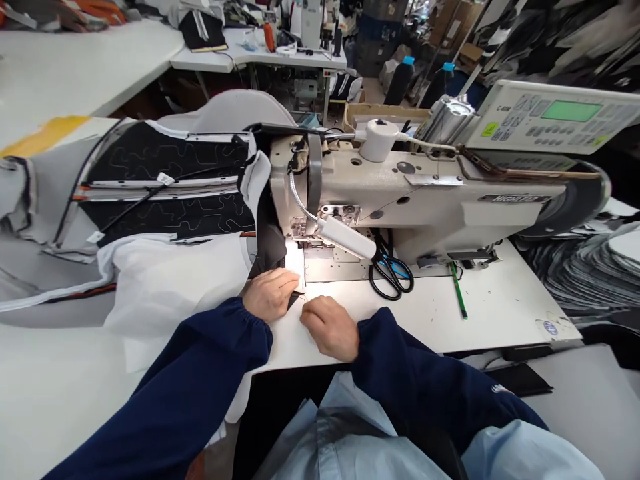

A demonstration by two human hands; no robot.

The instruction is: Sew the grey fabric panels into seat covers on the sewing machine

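A large grey and black sewn cover (173, 160) with wavy quilting lines and a white cloth layer (170, 273) lies left of the sewing machine (400, 180). Its edge runs under the lit machine head. My left hand (271, 294) presses on that edge just in front of the needle area, fingers together and gripping the fabric. Close to its right, my right hand (331, 328) is closed in a pinch low over the white table. A thin thread seems to run by its fingertips; what the fingers hold is too small to make out.
Black-handled scissors (393, 273) lie by the machine bed, with a green stick-like tool (459, 291) farther right. A white lamp (347, 237) hangs before the machine head. The control panel (555, 117) stands upper right, above stacked grey pieces (590, 267).
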